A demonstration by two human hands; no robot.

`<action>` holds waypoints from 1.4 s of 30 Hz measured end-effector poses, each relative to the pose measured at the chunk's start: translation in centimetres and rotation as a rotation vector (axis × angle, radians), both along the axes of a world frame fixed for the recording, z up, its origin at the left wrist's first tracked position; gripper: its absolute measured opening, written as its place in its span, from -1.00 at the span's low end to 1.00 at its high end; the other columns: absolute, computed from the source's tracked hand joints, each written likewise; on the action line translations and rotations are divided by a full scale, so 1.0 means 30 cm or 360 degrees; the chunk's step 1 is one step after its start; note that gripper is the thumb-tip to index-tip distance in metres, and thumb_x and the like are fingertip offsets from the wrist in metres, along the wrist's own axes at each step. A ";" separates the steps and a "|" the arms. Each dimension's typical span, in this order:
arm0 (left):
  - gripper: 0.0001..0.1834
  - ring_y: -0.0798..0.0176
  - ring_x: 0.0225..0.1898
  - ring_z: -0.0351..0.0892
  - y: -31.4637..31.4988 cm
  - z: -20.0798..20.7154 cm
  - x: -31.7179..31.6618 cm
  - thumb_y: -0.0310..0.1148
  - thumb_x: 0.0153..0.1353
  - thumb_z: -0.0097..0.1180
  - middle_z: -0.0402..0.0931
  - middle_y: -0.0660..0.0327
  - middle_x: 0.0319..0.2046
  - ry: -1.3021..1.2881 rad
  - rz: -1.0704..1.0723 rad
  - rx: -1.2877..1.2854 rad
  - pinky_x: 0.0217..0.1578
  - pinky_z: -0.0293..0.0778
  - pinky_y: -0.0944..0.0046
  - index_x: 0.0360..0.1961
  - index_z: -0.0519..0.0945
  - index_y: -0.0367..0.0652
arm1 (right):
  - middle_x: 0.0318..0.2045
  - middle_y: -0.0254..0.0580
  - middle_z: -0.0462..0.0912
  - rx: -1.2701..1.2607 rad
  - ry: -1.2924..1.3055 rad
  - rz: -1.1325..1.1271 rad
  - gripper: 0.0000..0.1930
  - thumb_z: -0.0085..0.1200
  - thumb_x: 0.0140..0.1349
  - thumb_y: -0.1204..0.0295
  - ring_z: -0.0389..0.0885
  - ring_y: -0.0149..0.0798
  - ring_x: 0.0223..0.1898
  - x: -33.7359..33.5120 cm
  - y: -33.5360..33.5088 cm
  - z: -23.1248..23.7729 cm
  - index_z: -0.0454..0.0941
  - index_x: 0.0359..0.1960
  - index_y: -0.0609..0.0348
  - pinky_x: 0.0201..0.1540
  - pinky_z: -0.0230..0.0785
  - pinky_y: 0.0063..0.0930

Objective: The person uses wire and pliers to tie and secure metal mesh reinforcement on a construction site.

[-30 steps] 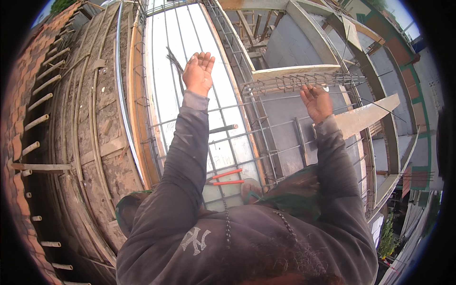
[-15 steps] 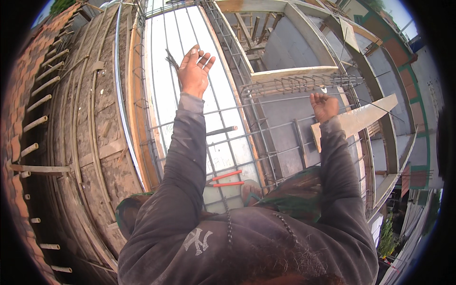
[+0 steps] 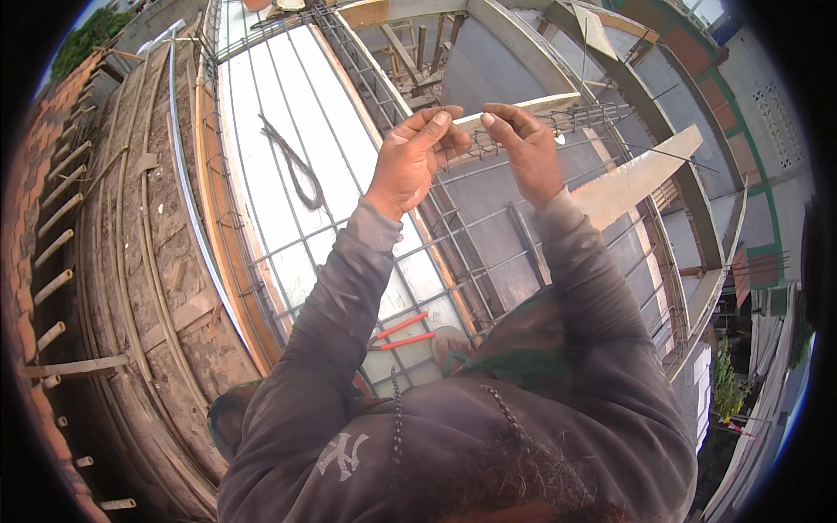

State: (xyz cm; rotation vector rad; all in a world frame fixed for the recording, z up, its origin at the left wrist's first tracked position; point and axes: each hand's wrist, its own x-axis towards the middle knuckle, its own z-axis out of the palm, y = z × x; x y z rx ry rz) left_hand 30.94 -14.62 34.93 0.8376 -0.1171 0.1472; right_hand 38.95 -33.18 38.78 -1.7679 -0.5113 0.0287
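Observation:
My left hand (image 3: 411,167) and my right hand (image 3: 530,155) are raised close together above the reinforcing bars (image 3: 301,240). Thumb and fingers are pinched on each hand, a small gap apart; anything between them is too thin to make out. A looped bundle of dark tie wire (image 3: 275,136) lies on the white panel (image 3: 270,78), left of my left hand. Nearer my body, pincers with red handles (image 3: 408,341) rest on the bars, their jaws partly hidden by my left sleeve.
Steel bar cages (image 3: 362,74) run along the panel's right side. Farther right, timber formwork (image 3: 514,44) frames deep openings, and a board (image 3: 641,179) juts out near my right forearm. To the left are a plank edge (image 3: 209,148), long poles (image 3: 144,218) and roof tiles (image 3: 65,113).
My two hands have come together, the left moving right and the right moving left and up. The wire bundle, partly behind my left hand before, now shows whole. The view has shifted slightly.

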 end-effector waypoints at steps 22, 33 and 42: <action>-0.59 0.20 0.05 0.70 -0.098 0.017 -0.017 -0.33 0.55 0.07 0.65 0.06 0.12 0.0028 -0.0299 0.0366 0.19 0.63 0.16 0.27 0.55 -0.38 | -0.25 -0.23 0.79 0.0493 -0.0141 0.0148 -0.79 0.29 0.39 0.44 0.71 -0.45 -0.23 -0.115 -0.021 0.078 0.72 -0.08 0.35 -0.17 0.61 -0.56; -0.64 0.15 0.06 0.71 -0.111 0.014 -0.007 -0.31 0.55 0.08 0.67 0.05 0.05 0.0037 -0.0223 0.0271 0.18 0.64 0.09 0.19 0.58 -0.36 | -0.25 -0.25 0.77 0.0413 -0.0182 0.0153 -0.81 0.28 0.40 0.42 0.68 -0.47 -0.24 -0.099 -0.018 0.058 0.72 -0.10 0.32 -0.16 0.59 -0.55; -0.73 0.24 -0.08 0.70 -0.139 0.023 -0.007 -0.27 0.55 0.09 0.62 0.22 -0.12 0.0095 -0.0252 0.0001 0.05 0.66 0.10 0.10 0.53 -0.22 | -0.18 -0.14 0.77 0.0524 -0.0344 0.0057 -0.70 0.27 0.37 0.54 0.72 -0.39 -0.14 -0.111 -0.001 0.044 0.60 0.11 0.32 -0.08 0.58 -0.52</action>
